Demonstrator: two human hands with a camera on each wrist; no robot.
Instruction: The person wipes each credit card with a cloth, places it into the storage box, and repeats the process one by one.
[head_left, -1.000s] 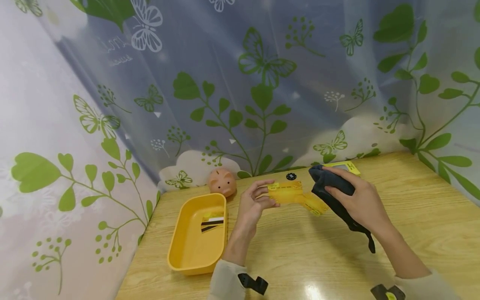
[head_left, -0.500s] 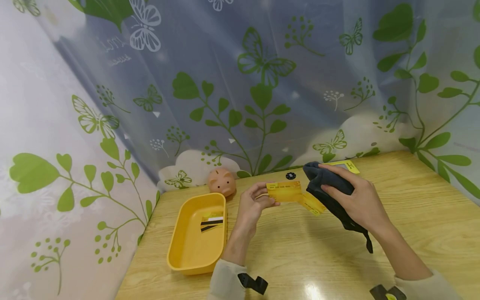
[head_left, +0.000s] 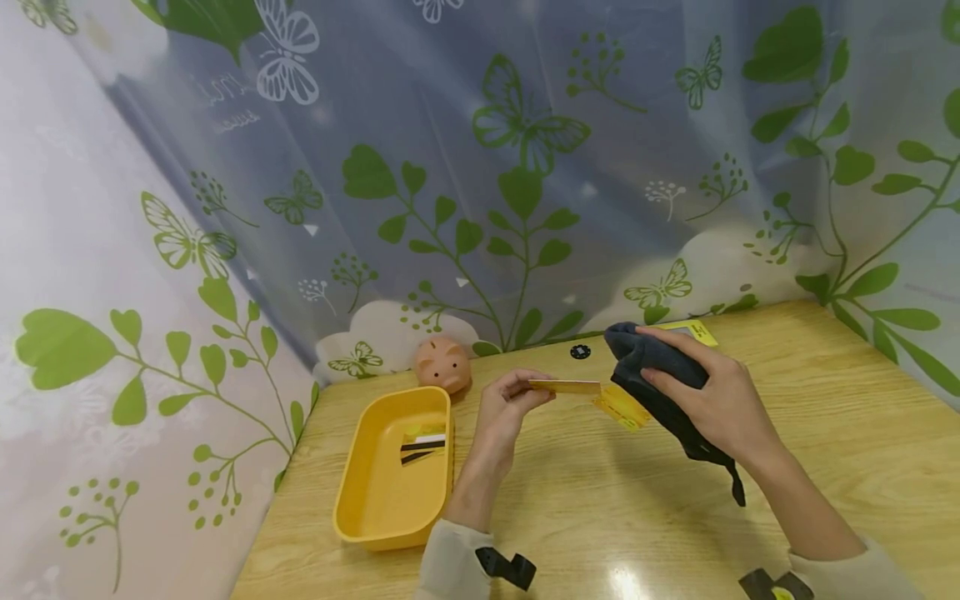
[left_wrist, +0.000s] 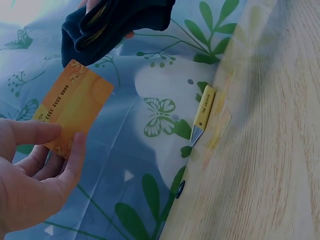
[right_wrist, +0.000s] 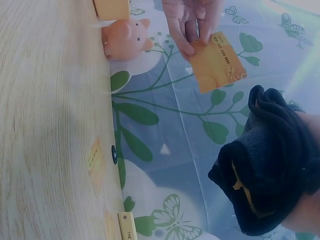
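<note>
In wrist views only, card (left_wrist: pixel 75 102) face, numbered

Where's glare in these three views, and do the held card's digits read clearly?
Head: glare low on the table, held card edge-on, digits hidden; left wrist: washed-out upper left corner, digit row mostly legible; right wrist: pale streak, upper right.

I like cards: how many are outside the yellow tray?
At least 2: one card in the left hand, another card flat on the table. More may hide beneath it or inside the dark pouch.

Orange card (left_wrist: pixel 76 106) in left grip (left_wrist: pixel 39 176)
</note>
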